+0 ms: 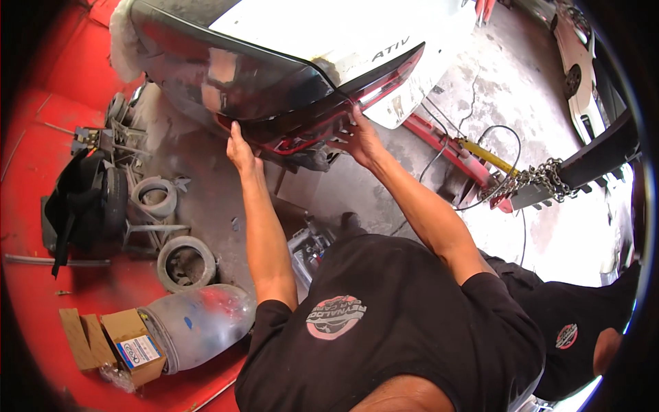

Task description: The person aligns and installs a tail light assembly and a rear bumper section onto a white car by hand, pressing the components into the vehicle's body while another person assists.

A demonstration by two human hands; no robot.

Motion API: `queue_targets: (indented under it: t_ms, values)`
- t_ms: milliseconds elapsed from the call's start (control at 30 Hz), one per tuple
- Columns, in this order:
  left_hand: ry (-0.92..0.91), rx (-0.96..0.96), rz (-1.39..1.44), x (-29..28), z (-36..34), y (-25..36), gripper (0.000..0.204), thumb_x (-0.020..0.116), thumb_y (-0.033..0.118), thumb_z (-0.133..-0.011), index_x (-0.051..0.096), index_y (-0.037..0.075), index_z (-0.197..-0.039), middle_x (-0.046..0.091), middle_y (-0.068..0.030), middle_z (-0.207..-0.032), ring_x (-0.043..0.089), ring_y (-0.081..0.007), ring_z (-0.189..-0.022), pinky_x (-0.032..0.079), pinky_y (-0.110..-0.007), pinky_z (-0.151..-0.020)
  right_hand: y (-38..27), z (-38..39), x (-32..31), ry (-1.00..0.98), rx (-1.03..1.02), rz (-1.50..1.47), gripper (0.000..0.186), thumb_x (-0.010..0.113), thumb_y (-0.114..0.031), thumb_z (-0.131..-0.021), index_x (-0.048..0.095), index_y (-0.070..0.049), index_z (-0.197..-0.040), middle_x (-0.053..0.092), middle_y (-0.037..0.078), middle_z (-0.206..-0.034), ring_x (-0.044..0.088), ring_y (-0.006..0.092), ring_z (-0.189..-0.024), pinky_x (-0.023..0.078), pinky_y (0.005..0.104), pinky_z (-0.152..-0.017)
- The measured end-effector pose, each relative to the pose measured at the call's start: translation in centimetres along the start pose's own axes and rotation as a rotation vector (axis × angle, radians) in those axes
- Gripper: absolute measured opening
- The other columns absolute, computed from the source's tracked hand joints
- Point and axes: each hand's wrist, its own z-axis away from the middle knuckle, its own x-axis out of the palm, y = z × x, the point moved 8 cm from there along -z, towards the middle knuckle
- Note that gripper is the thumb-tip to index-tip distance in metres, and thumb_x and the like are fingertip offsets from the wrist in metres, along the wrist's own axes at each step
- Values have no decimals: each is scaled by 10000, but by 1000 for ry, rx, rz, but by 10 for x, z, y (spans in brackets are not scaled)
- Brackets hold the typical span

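A dark red and black tail light (302, 127) sits at the rear corner of a car, just under its dark, patchy quarter panel (250, 75). My left hand (242, 150) grips the light's left end, thumb on its outer face and the other fingers mostly hidden. At the right end, my right hand (362, 141) holds it with the thumb near the top edge and the fingers curled below. The trunk lid (295, 27) is white, and a matching red light strip (395, 74) runs along it, close to my right hand. Whether the tail light is seated in the body cannot be made out.
A toolbox with tools (307, 247) lies by my body. At left are tires (184, 264), metal stands and black parts; below them, a clear plastic drum (206, 323) and cardboard box (134, 347). Right are a chain (549, 180), yellow-red equipment (487, 156), cables and another person (573, 312).
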Motion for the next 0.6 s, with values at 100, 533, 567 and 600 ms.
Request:
queue_targets:
  t_ms: [100, 533, 567, 600]
  values:
    - [44, -49, -59, -6, 3, -2, 548, 719, 575, -877, 656, 148, -1215, 690, -12, -1063, 661, -222, -917, 495, -416, -707, 3, -4, -10, -22, 6, -73, 760, 670, -681, -888, 463, -195, -1433, 451, 106, -1282, 461, 387, -1263, 418, 688, -1058]
    - [-67, 33, -5, -13, -16, -4, 431, 756, 537, -880, 641, 172, -1078, 665, 17, -899, 656, -165, -781, 509, -353, -598, 13, -19, -17, 41, -28, -76, 753, 646, -675, -901, 472, -148, -1409, 412, 78, -1317, 451, 266, -1114, 422, 675, -1088]
    - [-97, 12, -25, -7, -12, -5, 420, 746, 534, -887, 639, 177, -1082, 658, 18, -904, 654, -172, -788, 516, -362, -605, 11, -16, -22, 41, -33, -82, 718, 643, -663, -911, 492, -145, -1385, 425, 76, -1293, 457, 267, -1106, 432, 670, -1078]
    - [-78, 8, -71, -3, -10, -4, 389, 725, 520, -903, 636, 189, -1086, 653, 14, -914, 654, -191, -787, 527, -385, -606, 9, -15, -25, 37, -32, -85, 653, 636, -642, -927, 523, -146, -1337, 449, 65, -1241, 476, 267, -1091, 451, 648, -1052]
